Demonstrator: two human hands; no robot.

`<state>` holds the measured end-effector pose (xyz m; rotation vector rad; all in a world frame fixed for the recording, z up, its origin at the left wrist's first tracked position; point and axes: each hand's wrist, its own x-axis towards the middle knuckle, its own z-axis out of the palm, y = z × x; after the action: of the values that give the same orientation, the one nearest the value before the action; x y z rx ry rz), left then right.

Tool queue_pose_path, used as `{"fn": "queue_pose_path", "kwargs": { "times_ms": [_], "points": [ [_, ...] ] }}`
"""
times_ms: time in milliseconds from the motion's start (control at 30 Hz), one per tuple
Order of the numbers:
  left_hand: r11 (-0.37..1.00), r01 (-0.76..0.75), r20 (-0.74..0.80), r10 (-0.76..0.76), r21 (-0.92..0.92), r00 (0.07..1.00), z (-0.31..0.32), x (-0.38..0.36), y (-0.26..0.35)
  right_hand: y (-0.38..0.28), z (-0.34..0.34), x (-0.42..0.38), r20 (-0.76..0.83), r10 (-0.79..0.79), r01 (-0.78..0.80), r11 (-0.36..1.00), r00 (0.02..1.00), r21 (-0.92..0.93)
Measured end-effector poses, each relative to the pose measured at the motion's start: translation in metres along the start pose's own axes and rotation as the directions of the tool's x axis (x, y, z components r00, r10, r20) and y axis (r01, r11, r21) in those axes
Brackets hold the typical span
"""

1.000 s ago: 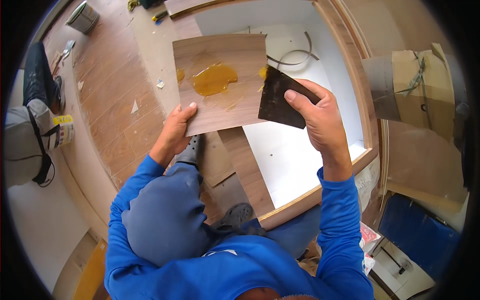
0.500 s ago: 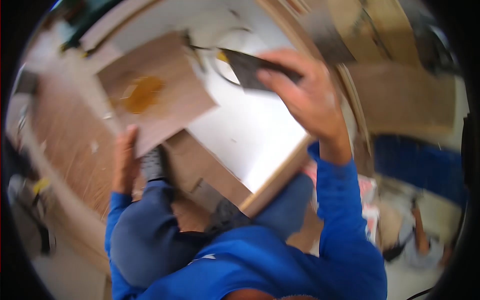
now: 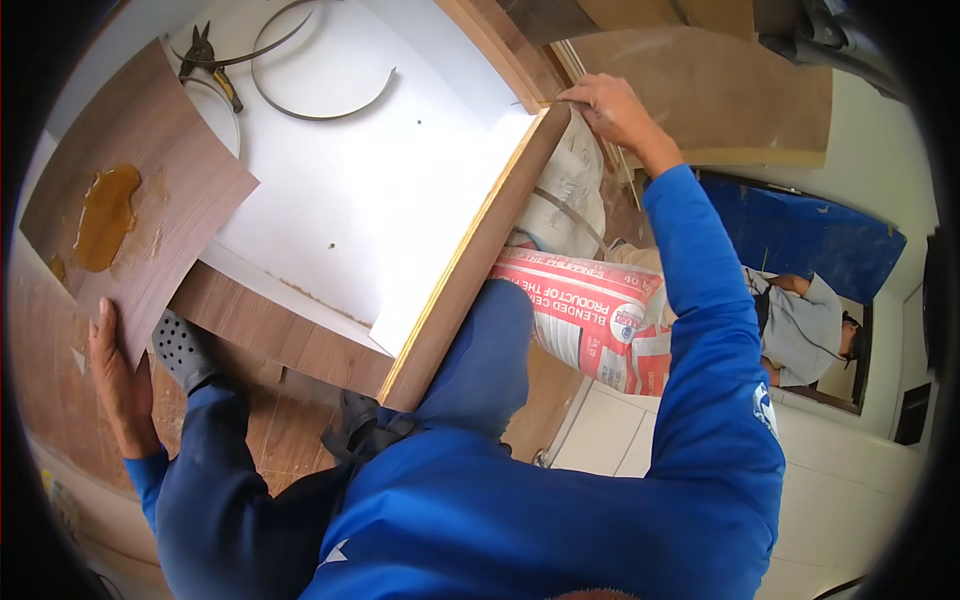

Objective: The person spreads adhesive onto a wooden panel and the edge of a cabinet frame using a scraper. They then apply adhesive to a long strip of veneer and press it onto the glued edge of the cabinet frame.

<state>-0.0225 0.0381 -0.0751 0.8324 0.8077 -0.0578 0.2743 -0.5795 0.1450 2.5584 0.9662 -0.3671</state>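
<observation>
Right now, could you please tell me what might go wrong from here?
The glossy amber puddle on the board could run toward an edge if the left hand, at the board's lower edge, lets the board tilt. The snips lie in the white-lined cabinet close to the board, which might knock them or catch if it shifts. The right hand is away at the cabinet's corner, so perhaps only one hand is steadying the board.
</observation>
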Motion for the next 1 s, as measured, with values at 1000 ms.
{"fn": "queue_pose_path", "kwargs": {
  "times_ms": [1000],
  "points": [
    [0.999, 0.001, -0.044, 0.001, 0.044, 0.999, -0.003, 0.0, -0.004, -0.037, 0.072, -0.043, -0.233, -0.033, -0.002, 0.989, 0.972, -0.147]
  ]
}}
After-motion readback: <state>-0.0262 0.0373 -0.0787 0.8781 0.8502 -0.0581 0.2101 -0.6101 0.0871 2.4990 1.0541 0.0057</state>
